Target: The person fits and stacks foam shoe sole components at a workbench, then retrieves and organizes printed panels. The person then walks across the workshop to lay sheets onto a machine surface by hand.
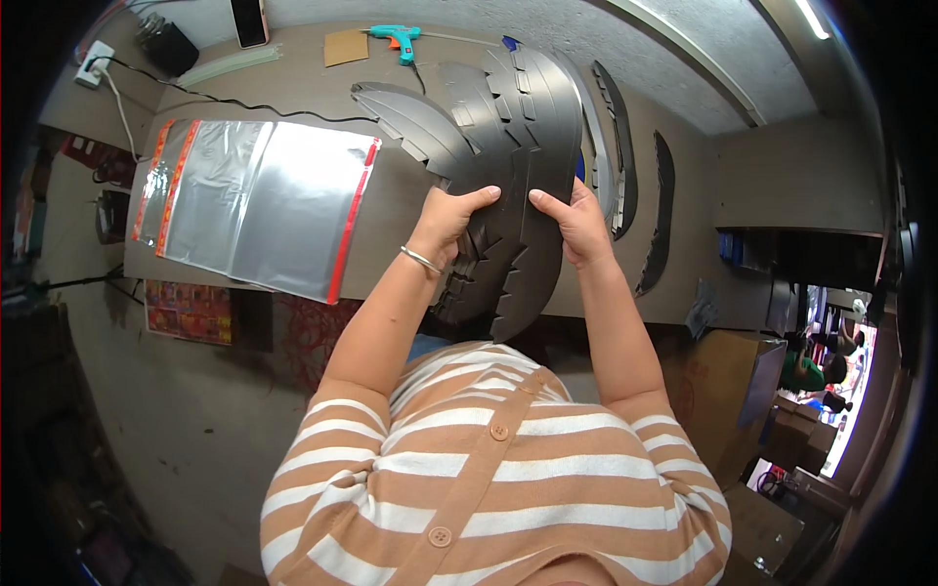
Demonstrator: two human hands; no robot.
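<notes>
A large curved dark panel with slits and raised tabs is held up in front of my chest. My left hand grips its left side, thumb lying on the face and a bangle on the wrist. On the right side my right hand holds the same panel, its thumb pointing inward on the surface. The fingers behind the panel are mostly hidden. Beyond the right hand, thin curved dark strips lie on the table.
Clear plastic bags with red edges lie at the left. A teal glue gun, a brown square, a phone, a dark jar and a power strip are along the back. A cardboard box stands lower right.
</notes>
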